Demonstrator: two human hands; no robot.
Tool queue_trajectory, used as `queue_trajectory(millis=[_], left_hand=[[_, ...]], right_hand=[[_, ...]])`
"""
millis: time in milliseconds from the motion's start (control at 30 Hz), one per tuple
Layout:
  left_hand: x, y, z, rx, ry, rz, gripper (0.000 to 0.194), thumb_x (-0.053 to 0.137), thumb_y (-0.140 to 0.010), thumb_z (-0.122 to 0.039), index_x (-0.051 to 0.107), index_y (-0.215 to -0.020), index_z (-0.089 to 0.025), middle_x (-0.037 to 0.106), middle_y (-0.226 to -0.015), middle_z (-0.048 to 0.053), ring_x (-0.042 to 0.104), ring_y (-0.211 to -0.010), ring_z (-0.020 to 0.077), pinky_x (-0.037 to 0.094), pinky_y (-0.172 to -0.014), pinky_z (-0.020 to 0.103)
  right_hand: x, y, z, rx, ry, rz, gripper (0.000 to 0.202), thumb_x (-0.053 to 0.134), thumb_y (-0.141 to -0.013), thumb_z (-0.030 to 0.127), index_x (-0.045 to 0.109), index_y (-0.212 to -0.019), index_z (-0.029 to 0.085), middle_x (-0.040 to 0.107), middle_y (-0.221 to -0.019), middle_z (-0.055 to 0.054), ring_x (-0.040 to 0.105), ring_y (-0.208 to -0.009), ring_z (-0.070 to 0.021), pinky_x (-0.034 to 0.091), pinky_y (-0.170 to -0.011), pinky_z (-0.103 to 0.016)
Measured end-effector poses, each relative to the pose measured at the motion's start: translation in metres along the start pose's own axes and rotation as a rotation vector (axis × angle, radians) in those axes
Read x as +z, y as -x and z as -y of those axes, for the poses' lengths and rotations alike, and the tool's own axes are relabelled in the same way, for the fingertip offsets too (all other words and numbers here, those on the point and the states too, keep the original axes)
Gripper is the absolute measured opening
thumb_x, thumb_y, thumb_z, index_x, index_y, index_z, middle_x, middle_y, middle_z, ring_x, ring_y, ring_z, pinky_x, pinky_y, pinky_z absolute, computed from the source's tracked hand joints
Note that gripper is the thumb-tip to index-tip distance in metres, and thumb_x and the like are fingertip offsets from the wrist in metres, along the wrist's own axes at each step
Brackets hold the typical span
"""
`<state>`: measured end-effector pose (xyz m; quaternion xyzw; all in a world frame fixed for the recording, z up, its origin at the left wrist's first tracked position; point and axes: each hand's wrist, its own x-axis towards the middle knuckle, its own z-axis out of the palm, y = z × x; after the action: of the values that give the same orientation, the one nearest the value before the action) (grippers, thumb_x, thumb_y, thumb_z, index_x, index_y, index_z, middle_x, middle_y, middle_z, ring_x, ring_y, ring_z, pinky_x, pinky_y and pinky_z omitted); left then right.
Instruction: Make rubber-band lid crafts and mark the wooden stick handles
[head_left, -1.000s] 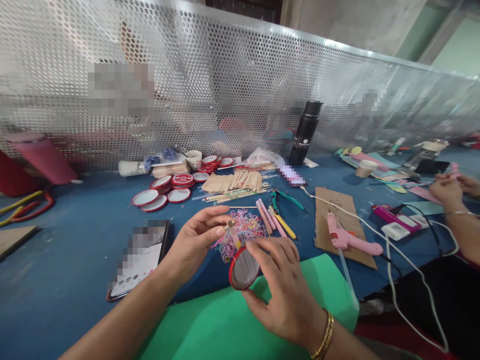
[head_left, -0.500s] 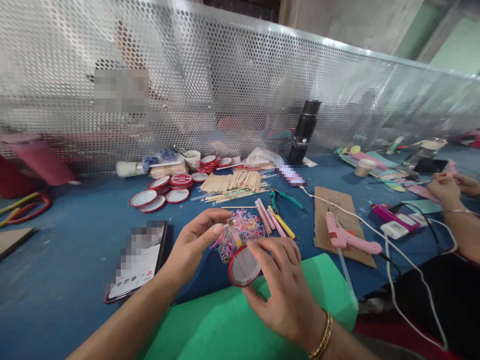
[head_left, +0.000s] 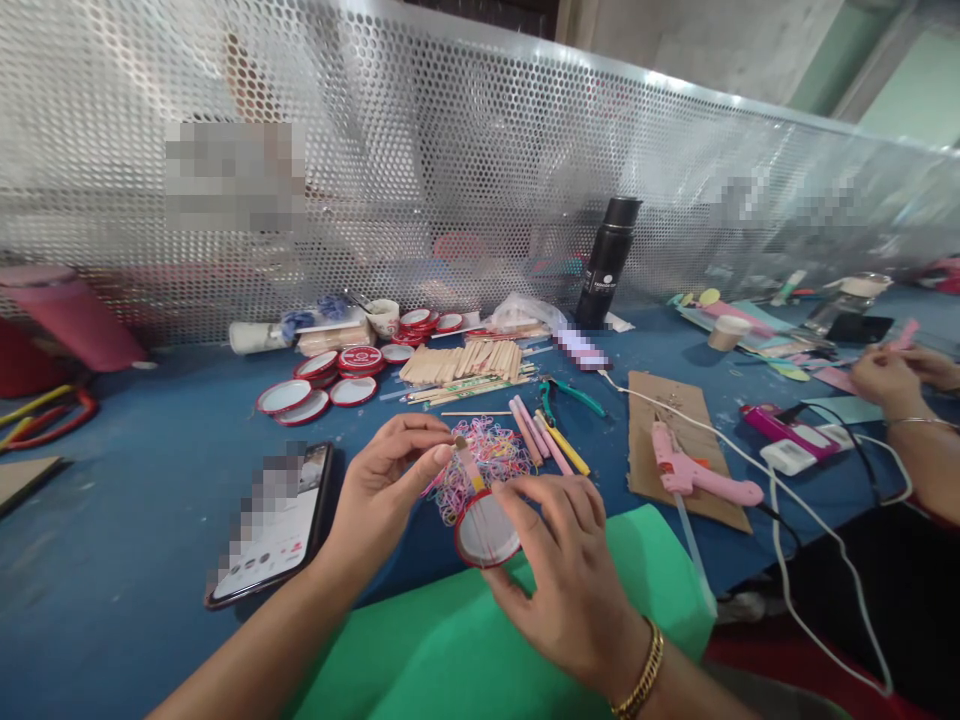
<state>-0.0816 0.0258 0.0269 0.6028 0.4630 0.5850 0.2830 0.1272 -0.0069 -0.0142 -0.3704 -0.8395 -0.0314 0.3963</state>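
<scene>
My right hand [head_left: 559,570] holds a red-rimmed round lid [head_left: 486,530], its pale inner side facing up, with thin strands stretched across it. A small stick [head_left: 471,466] with pink and yellow bands sticks out from the lid's upper edge. The thumb and fingertips of my left hand [head_left: 394,480] are closed at the top end of this stick. Just behind the lid lies a pile of multicoloured rubber bands [head_left: 499,450]. Under both forearms is a green block [head_left: 450,650].
A phone [head_left: 281,520] lies at left. Behind are lids [head_left: 285,397], wooden sticks [head_left: 465,362] and a black bottle [head_left: 607,265]. Pliers [head_left: 574,395], a pink glue gun [head_left: 701,480] on cardboard and a white cable [head_left: 787,500] are right, near another person's hands [head_left: 892,375].
The camera view has shifted slightly. My hands, the lid and the banded stick keep nearly the same positions, with my left fingers moved a little.
</scene>
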Motion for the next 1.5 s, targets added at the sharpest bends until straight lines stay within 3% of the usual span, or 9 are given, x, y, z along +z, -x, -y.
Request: queue_trajectory(millis=[433, 667, 1000, 1500], left_hand=[[0.001, 0.0, 0.002, -0.001, -0.006, -0.001, 0.01, 0.075, -0.085, -0.026, 0.084, -0.084, -0.031, 0.073, -0.095, 0.003, 0.065, -0.095, 0.0202, 0.051, -0.088, 0.033], [0.001, 0.0, 0.002, -0.004, -0.031, 0.01, 0.011, 0.073, -0.086, -0.029, 0.084, -0.089, -0.03, 0.073, -0.098, 0.006, 0.065, -0.099, 0.0238, 0.051, -0.091, 0.039], [0.002, 0.001, 0.003, 0.026, -0.053, -0.018, 0.002, 0.078, -0.08, -0.026, 0.079, -0.078, -0.027, 0.068, -0.096, 0.003, 0.062, -0.099, 0.0217, 0.049, -0.092, 0.036], [0.011, 0.005, 0.001, -0.1, 0.124, -0.076, 0.005, 0.081, -0.078, -0.024, 0.078, -0.073, -0.025, 0.065, -0.1, 0.003, 0.06, -0.098, 0.019, 0.048, -0.085, 0.03]], right_hand=[[0.0, 0.0, 0.0, 0.012, 0.0, 0.019, 0.057, 0.069, -0.088, 0.026, 0.051, -0.141, 0.016, 0.061, -0.127, -0.013, 0.053, -0.115, -0.0296, 0.038, -0.103, -0.05], [-0.001, 0.0, 0.001, 0.018, -0.002, 0.03, 0.055, 0.068, -0.088, 0.027, 0.052, -0.14, 0.016, 0.061, -0.127, -0.012, 0.053, -0.116, -0.0297, 0.037, -0.103, -0.05], [0.0, 0.0, 0.001, -0.001, 0.0, 0.052, 0.056, 0.066, -0.088, 0.021, 0.052, -0.142, 0.018, 0.062, -0.127, -0.011, 0.052, -0.116, -0.0285, 0.034, -0.105, -0.05], [-0.001, 0.001, 0.002, -0.008, 0.008, 0.063, 0.053, 0.064, -0.091, 0.023, 0.052, -0.142, 0.017, 0.063, -0.129, -0.011, 0.052, -0.117, -0.029, 0.034, -0.105, -0.05]])
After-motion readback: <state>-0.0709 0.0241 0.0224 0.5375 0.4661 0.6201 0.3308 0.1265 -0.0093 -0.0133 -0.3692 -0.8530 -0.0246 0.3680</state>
